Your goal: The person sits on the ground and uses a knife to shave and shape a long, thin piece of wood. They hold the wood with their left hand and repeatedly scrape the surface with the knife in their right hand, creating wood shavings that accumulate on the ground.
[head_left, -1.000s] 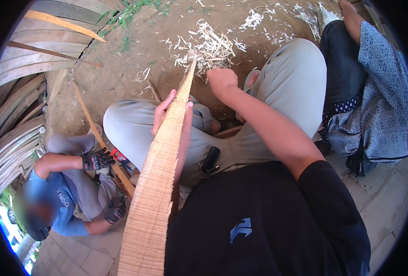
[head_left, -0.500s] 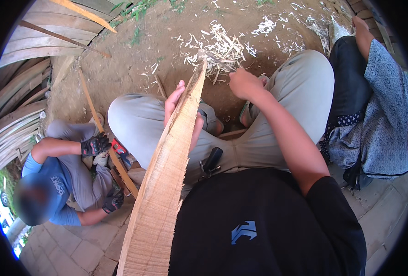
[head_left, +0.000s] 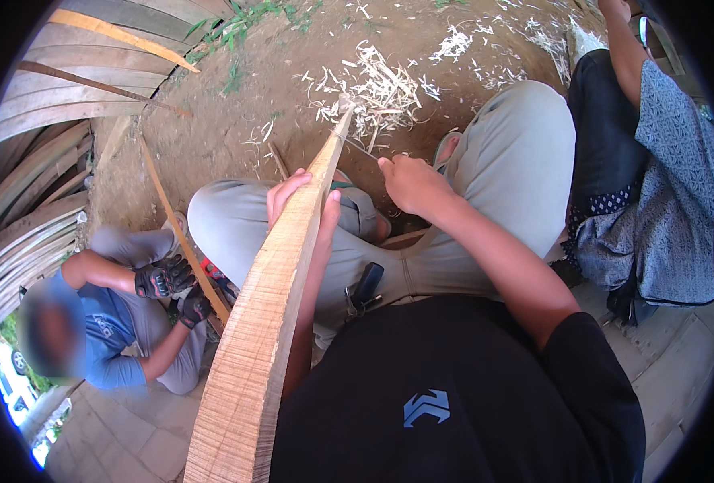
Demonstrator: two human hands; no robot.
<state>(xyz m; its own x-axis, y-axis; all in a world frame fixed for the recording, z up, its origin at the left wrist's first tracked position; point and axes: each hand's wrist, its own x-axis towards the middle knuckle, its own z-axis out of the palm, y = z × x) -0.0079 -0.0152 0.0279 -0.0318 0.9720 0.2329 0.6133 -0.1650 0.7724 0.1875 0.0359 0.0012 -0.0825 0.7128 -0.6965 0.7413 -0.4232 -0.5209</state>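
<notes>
A long pale length of sawn wood [head_left: 248, 346] runs from the lower edge up past my left thigh, narrowing toward its far end. My left hand [head_left: 286, 196] is closed around it beyond the middle, fingers on its left side and thumb on its right. My right hand [head_left: 415, 185] is closed on the handle of a knife, which the fingers hide. The thin knife blade [head_left: 361, 148] points left and meets the wood just short of its tip. Below the tip lies a heap of pale shavings [head_left: 385, 90].
At the left, a seated co-worker with black gloves [head_left: 164, 278] holds a long thin wood strip [head_left: 169, 211]. Stacked planks [head_left: 107, 68] stand behind. Another person in patterned cloth [head_left: 670, 217] sits close on my right. A black key case [head_left: 367, 282] rests on my lap.
The wood has rolled, showing its broad face and right edge. My left hand has shifted its hold; my right hand and knife have come back toward me. The co-worker's gloved hands have drawn together.
</notes>
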